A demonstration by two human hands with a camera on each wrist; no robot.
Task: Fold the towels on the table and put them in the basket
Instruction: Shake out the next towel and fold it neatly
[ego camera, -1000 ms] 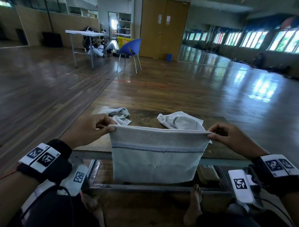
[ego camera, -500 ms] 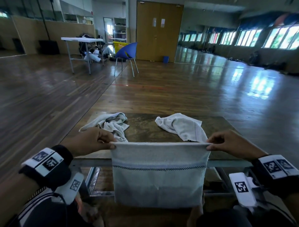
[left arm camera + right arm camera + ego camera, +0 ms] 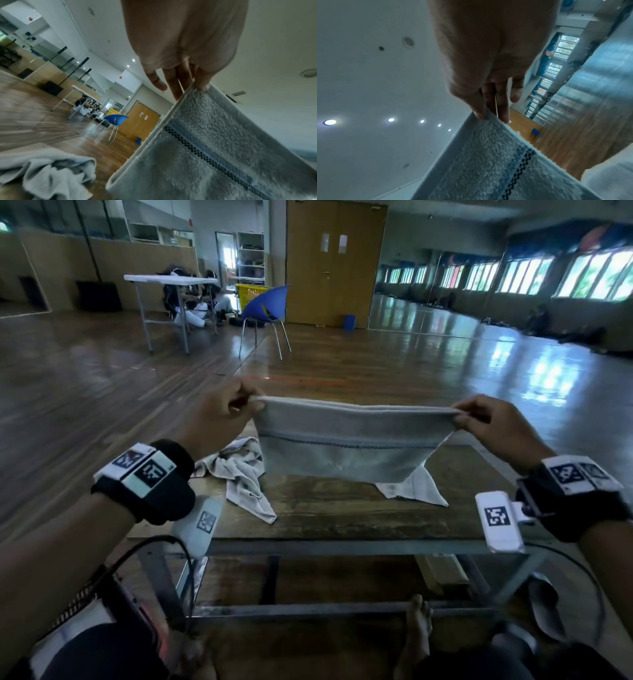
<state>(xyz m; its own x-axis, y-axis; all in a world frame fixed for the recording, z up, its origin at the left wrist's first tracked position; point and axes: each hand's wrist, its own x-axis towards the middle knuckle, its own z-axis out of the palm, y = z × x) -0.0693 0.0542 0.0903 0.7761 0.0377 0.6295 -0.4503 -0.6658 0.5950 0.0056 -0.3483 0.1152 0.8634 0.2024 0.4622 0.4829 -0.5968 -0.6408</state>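
The left hand [image 3: 185,44] pinches the striped towel [image 3: 205,155] by its corner, above a crumpled towel [image 3: 46,174].

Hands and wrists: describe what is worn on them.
Both hands, left and right, are bare. Each wrist has a black strap carrying white square-coded tags and a white tagged block below; black cables trail off.

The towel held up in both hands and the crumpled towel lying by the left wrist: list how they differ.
The held towel hangs stretched flat, its top corners pinched by the left hand and the right hand; the crumpled towel lies bunched on the table, untouched. The held towel's lower edge reaches the tabletop, while the crumpled towel rests wholly on it. The held towel shows its dark checked stripe in full; on the crumpled towel only a short bit of such trim peeks out. Both are pale terry cloth.
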